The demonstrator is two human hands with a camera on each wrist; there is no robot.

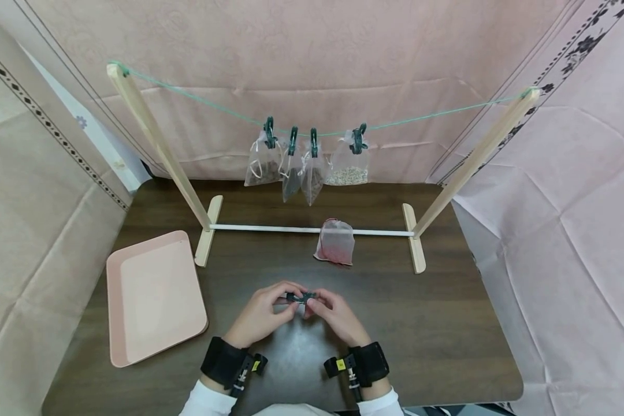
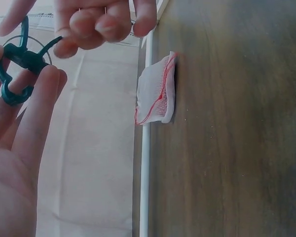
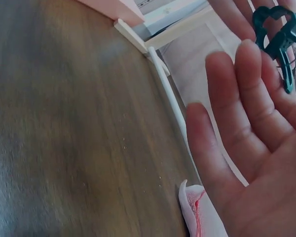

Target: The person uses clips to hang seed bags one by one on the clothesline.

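A dark green clothespin is held between both hands above the front of the table. My left hand pinches it with the thumb and fingers; in the left wrist view this clothespin shows its hooked jaws and two splayed handles. The right hand grips the other end with thumb and index finger, its remaining fingers loosely bent in the right wrist view. Beyond the hands, a sheer white pouch with red cord and reddish contents lies across the white rod, touched by neither hand.
A wooden frame, with a left post and right post, carries a green line. Several filled sheer pouches hang from it by green clothespins, one pouch holding pale grains. At left lies a pink tray.
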